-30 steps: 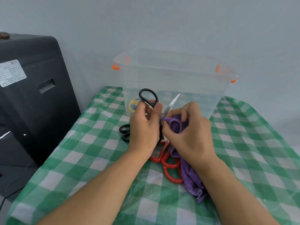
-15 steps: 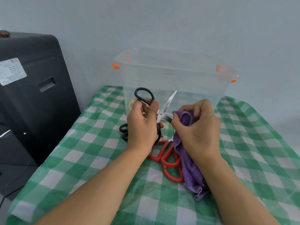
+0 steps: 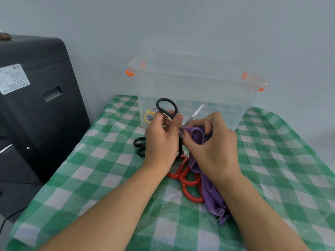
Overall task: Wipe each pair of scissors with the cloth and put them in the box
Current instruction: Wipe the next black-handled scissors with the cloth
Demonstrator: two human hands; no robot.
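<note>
While our left hand [image 3: 161, 140] grips black scissors [image 3: 167, 109] and right hand [image 3: 213, 147] pinches the cloth [image 3: 198, 134] on the blade, yellow scissors [image 3: 148, 115] are boxed [image 3: 199, 84]; red [image 3: 190, 180] and another black pair [image 3: 139, 144] remain mid-table.

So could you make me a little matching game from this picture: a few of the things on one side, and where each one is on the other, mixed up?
Things:
1. yellow scissors
2. purple cloth
3. red scissors
4. black scissors

Places:
A. lying on the checked tablecloth
B. gripped in the left hand
C. inside the clear box
D. pinched in the right hand

Pairs: 1-C, 2-D, 3-A, 4-B
</note>
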